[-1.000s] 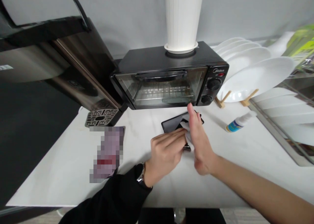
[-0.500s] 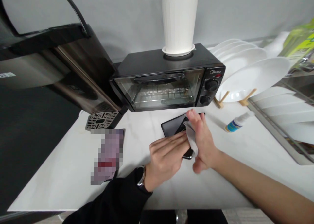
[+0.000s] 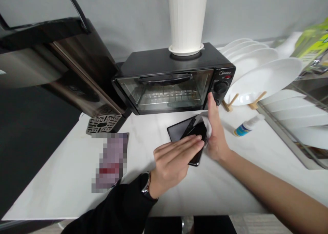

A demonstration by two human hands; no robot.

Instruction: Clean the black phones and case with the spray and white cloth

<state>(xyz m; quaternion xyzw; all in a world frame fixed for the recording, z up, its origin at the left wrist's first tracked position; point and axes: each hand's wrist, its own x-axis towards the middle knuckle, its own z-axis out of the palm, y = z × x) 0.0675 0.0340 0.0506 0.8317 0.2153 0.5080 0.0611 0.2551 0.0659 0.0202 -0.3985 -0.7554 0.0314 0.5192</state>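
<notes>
A black phone (image 3: 176, 131) lies tilted across the white counter in front of the toaster oven. My left hand (image 3: 174, 160), with a watch at its wrist, rests its outstretched fingers flat on the dark glossy face. Against the right edge, my right hand (image 3: 216, 133) presses a thin whitish-grey cloth (image 3: 208, 124) under its palm, fingers pointing up and away. Part of the cloth folds over the phone's far right corner. A small spray bottle (image 3: 247, 126) with a blue and yellow label stands right of my right hand.
A black toaster oven (image 3: 166, 63) stands behind the hands, bearing a white ribbed pot (image 3: 188, 22). Left is a coffee machine with a drip tray (image 3: 104, 124); a blurred-out phone-like slab (image 3: 112, 160) lies nearby. White plates (image 3: 266, 78) stand in racks on the right.
My right hand has slid away along the phone's edge with the cloth, toward the oven. The left fingers now show on the phone, no longer tucked against the cloth.
</notes>
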